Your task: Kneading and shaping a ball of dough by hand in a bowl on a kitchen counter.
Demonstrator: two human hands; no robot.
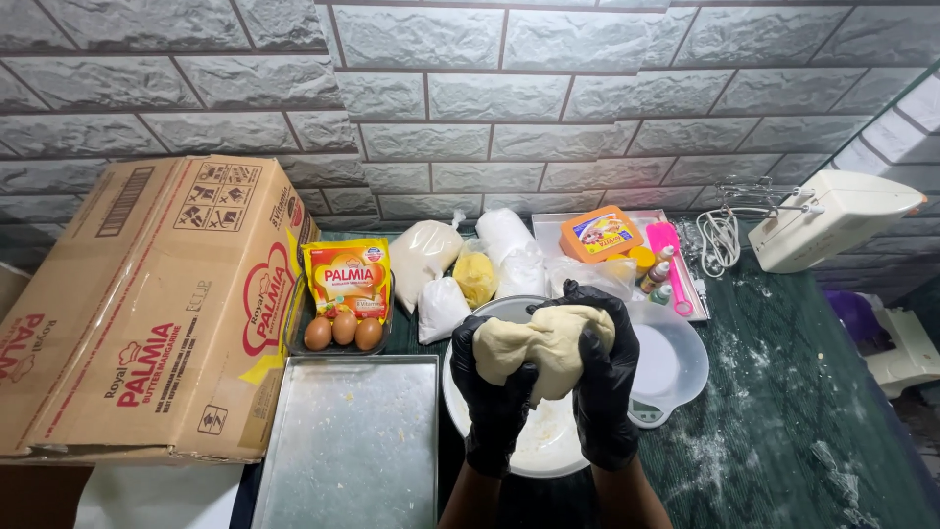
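A lump of dough [543, 345] is gripped tight by both gloved hands, left hand [494, 402] and right hand [604, 387], fingers clenched around it, right above the white bowl [460, 407]. A metal tray [352, 441] is parked just left of the bowl.

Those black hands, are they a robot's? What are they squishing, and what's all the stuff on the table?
They are a person's hands in black gloves. The camera sits on the person's head and looks down, so you see what they see. The left hand and the right hand together hold a lump of pale yellow dough above a round white bowl. Beside it lies a flat metal baking tray on the dark green table. Behind are three brown eggs, clear bags of white powder, a white hand mixer and a big brown cardboard box.
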